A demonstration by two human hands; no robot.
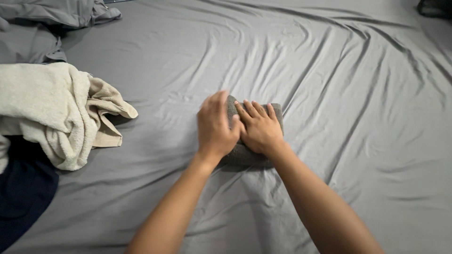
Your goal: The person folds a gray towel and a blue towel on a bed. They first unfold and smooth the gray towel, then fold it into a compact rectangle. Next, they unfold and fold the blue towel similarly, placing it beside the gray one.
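A small grey towel point(245, 155), folded into a thick block, lies on the grey bed sheet point(329, 70) near the middle of the view. My right hand point(259, 128) lies flat on top of it, fingers spread and pointing away from me. My left hand point(214, 126) rests against the towel's left end, fingers together and slightly blurred. Most of the towel is hidden under both hands; only its near edge and its far right corner show.
A heap of cream and beige towels point(52, 110) lies at the left. A dark navy cloth point(23, 193) sits below it. Crumpled grey bedding point(42, 19) fills the top left corner. A dark object point(435, 7) shows at the top right.
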